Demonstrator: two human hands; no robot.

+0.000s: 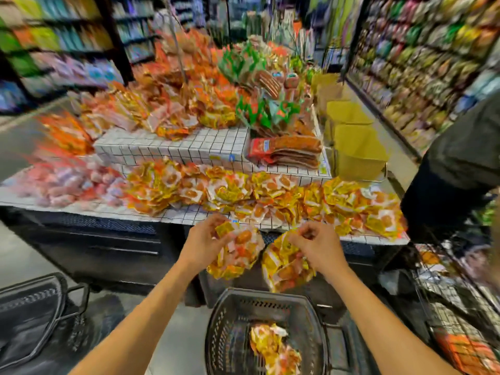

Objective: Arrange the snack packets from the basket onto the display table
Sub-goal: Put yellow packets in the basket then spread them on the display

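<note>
Both hands are raised in front of the near edge of the display table (173,215), above the basket (259,294). The left hand (203,240) has its fingers curled round the top of a bunch of snack packets (239,255), yellow, orange and white, with the thumb pressed against the upper packets; the bunch hangs down to the right of the palm. The right hand (317,246) is turned knuckles up, its fingers bent tightly inward and gripping a second bunch (287,267) of the same kind, which hangs below and to the left of it. The two bunches sit just beside each other; whether they touch I cannot tell.

The dark plastic basket stands near, low in the middle, and a few loose packets (273,351) of the same sort lie at its bottom. On the near tier of the grid-patterned table a long heap of matching packets (270,193) runs from the middle to the right end. To its left lie pink packets (67,183), blurred. On the raised tier behind sit flat red packs (287,150) in a stack. Yellow boxes (357,150) stand just right of the table, and a person in dark clothes (460,158) stands at the far right edge
</note>
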